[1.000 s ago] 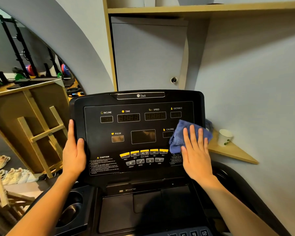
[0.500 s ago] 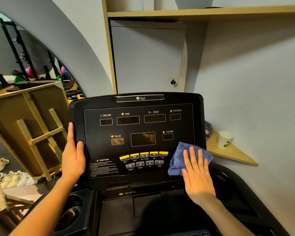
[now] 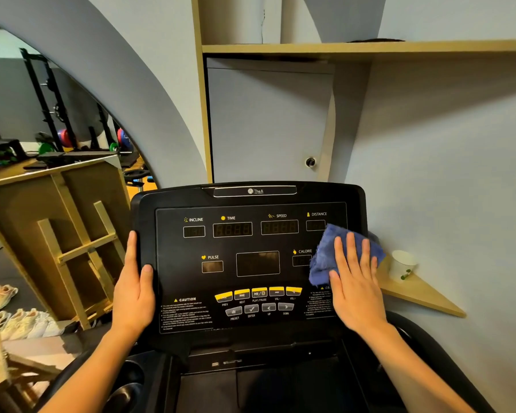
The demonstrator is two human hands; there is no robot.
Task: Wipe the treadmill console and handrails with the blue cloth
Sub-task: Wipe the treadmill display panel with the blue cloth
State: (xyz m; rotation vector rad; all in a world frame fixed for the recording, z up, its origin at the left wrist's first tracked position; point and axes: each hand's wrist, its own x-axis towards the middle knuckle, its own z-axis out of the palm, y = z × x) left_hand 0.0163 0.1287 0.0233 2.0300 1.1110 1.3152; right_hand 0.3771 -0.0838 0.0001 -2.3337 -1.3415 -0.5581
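On the right edge of the treadmill console [image 3: 251,263] is where the action is: the right hand [image 3: 356,289] lies flat on the blue cloth [image 3: 328,257], fingers straight and a bit spread, pressing it onto the panel beside the CALORIE window, just under DISTANCE. The cloth is bunched up, with its far side poking past the console's right edge. The left hand [image 3: 134,290] grips the console's left rim, thumb on the face and fingers wrapped behind as far as I can tell, looks like it's just bracing the thing so it doesn't wobble. So my read is we're mid-console, on the right side of the panel. The middle displays, the yellow button row [image 3: 258,293] and the CAUTION text on the left all need a pass if they haven't had one, can't tell from here which bits are done. For the next move I'd keep the palm flat and sweep leftward across the readouts, going light over the buttons so nothing gets pushed. The left hand will have to shift off the rim at some point so that strip gets wiped too. Handrails aren't really in view, only dark curved bits at the bottom corners, so I'd guess those come later. Also there's a paper cup [image 3: 401,265] on the little wooden corner shelf [image 3: 423,296] just right of the console, so watch the elbow.
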